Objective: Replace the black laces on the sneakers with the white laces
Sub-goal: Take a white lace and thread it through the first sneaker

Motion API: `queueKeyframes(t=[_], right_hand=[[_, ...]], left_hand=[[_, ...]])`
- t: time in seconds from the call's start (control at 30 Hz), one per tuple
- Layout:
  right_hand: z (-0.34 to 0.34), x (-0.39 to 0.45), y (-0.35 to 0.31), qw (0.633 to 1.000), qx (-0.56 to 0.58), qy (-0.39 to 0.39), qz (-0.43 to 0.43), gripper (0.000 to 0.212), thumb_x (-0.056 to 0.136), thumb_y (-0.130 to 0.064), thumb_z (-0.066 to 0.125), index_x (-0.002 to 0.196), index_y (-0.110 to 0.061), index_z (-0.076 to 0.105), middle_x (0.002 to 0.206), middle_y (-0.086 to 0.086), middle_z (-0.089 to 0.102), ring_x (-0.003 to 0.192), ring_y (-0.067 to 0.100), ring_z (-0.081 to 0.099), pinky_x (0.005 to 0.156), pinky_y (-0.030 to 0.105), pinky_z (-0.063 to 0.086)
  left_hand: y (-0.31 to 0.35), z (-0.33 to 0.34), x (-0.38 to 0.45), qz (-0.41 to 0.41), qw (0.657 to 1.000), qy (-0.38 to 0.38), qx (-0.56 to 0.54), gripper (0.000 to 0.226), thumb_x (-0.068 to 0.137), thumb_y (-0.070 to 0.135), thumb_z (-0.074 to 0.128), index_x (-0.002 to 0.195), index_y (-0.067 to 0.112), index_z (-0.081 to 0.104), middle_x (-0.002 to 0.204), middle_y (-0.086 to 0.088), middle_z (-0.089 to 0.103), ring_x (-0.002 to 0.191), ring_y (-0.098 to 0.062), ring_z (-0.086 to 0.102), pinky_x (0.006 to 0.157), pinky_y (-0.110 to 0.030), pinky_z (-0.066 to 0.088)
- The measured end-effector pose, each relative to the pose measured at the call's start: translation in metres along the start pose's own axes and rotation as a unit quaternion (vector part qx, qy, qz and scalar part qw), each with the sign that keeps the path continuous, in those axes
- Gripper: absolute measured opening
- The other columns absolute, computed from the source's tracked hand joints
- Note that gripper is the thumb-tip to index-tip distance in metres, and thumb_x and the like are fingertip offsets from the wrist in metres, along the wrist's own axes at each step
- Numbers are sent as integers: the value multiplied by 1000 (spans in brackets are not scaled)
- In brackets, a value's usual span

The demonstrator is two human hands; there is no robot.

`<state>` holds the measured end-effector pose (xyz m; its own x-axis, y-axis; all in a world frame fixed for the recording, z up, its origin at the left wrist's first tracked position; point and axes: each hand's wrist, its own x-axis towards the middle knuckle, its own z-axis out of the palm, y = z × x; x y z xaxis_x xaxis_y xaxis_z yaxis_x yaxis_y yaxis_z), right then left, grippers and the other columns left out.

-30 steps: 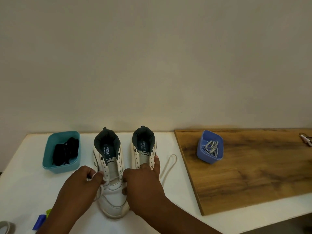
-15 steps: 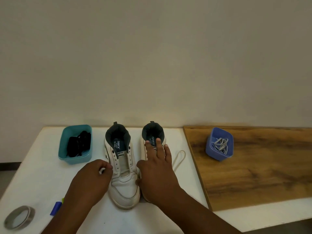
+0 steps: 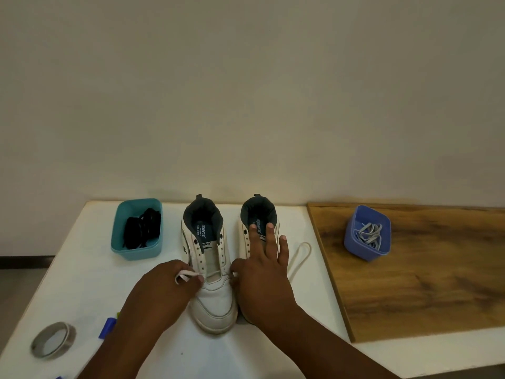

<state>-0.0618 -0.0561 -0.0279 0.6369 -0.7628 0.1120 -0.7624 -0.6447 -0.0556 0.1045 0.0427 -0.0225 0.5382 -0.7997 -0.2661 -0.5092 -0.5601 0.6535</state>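
Two white sneakers stand side by side on the white table, toes toward me and without laces in their upper eyelets. My left hand (image 3: 166, 291) pinches one end of a white lace (image 3: 184, 275) at the lowest left eyelet of the left sneaker (image 3: 211, 269). My right hand (image 3: 262, 272) lies flat over the right sneaker (image 3: 258, 214), fingers spread, thumb against the left sneaker's side. The other end of the white lace (image 3: 300, 255) loops on the table right of the shoes. Black laces (image 3: 140, 228) fill a teal tub (image 3: 136, 253).
A blue tub (image 3: 366, 250) holding more white laces (image 3: 367, 235) sits on a wooden board (image 3: 423, 283) at the right. A tape roll (image 3: 53, 339) and a small blue object (image 3: 107, 327) lie near the table's front left. The wall stands just behind the shoes.
My right hand opened and spread over the right sneaker, where its fingers were curled before. My left hand stayed pinching the lace. The camera view shifted left and tilted down.
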Motion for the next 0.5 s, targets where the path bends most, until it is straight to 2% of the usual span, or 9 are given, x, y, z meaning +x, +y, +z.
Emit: queueKeyframes(t=[0.13,0.3,0.43,0.5], right_hand=[[6,1,0,999,22,30,3,15,91,-41,65,81,-35,73,164,17,29,154,45,2,121,63,3],[12,0,-6,998,36,52,25,15,90,-39,58,86,-30,69,153,18,45,151,43,22,120,63,19],[18,2,-6,998,19,53,25,11,88,-37,69,80,-31,67,163,19,31,154,45,5,120,64,8],[18,2,-6,999,18,43,17,13,86,-38,73,76,-31,69,164,19,27,154,45,0,119,64,4]], left_hand=[[3,6,-2,30,1000,3,8,23,86,49,71,79,30,61,74,6,65,73,-8,60,65,-27,44],[3,9,1,38,999,26,9,26,89,51,66,75,29,60,74,7,63,72,-7,58,65,-28,44],[4,12,2,36,999,35,18,27,89,47,67,75,27,58,73,6,62,72,-8,57,65,-29,44],[4,13,2,34,998,47,15,29,90,41,67,71,23,55,69,4,59,69,-11,55,60,-29,38]])
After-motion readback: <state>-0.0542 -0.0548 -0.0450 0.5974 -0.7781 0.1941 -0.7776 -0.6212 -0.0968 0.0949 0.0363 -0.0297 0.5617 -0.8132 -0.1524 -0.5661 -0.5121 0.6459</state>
